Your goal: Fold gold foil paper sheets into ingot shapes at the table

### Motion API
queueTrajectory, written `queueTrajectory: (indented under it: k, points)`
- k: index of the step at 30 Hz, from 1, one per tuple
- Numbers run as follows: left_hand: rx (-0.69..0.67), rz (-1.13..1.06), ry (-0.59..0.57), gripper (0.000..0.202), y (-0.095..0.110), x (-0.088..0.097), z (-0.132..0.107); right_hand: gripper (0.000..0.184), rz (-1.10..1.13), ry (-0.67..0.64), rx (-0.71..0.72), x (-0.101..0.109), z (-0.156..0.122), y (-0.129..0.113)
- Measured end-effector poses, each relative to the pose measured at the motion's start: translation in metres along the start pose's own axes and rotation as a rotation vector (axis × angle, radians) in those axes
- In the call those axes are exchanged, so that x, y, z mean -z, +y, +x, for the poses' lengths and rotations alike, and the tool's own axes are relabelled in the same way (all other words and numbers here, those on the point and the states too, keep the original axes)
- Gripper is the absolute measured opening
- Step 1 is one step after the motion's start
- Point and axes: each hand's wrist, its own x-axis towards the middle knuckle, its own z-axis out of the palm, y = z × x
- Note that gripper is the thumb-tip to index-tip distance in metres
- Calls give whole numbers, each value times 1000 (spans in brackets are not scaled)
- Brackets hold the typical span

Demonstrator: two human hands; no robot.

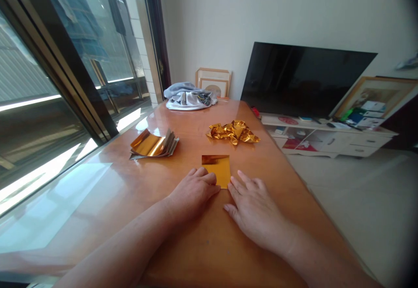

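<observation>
A glazed sliding glass door point(55, 83) runs along the left of a long, glossy orange wooden tabletop point(183, 127), and sunlight falls across the tabletop's near left side. Beyond the far end, a black flat-screen television point(303, 79) leans back on a white low cabinet point(326, 138), with a gilt-framed picture point(375, 96) beside it. Pale picture frames point(214, 82) stand against the wall behind a bundled grey cloth point(189, 97) at the far end of the tabletop. Nearer, a stack of foil sheets point(153, 144) lies on the left, its top sheet curling upward, and a crumpled gold foil sheet point(232, 132) lies to its right, well apart from it. A flat gold foil square point(217, 170) lies directly ahead of the person, with a darker band across its top. Both forearms reach forward, palms down. The left hand point(192, 194) lies flat with its fingers close together and slightly curled, their tips on the square's lower left part. The right hand point(256, 207) is spread open just beside the square's right edge, its thumb out on the bare wood. Neither hand grips anything.
</observation>
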Motion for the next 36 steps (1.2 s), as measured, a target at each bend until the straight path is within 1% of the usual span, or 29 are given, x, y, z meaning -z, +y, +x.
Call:
queueTrajectory:
  k: [5,11,15,18,23,26,31,36]
  points:
    - [10,42,2,25,3,-2,-2,54,-25,-2,-33,-1,-3,2]
    - [36,131,26,24,14,-5,-2,52,-22,-4,-6,5,-2,1]
    - [30,159,45,28,18,-3,-2,52,-2,0,-2,3,-3,3]
    - [16,122,32,27,14,2,-4,53,-4,6,-1,1,-4,5]
    - [46,69,41,30,0,11,-13,52,-15,-3,12,3,-4,5]
    - [55,59,40,26,-8,16,-17,50,-19,-12,18,4,-4,5]
    - [80,18,35,20,-19,20,-22,49,-27,-16,27,4,-3,7]
    - [90,-31,43,19,-24,23,-25,47,-21,-12,34,3,-3,8]
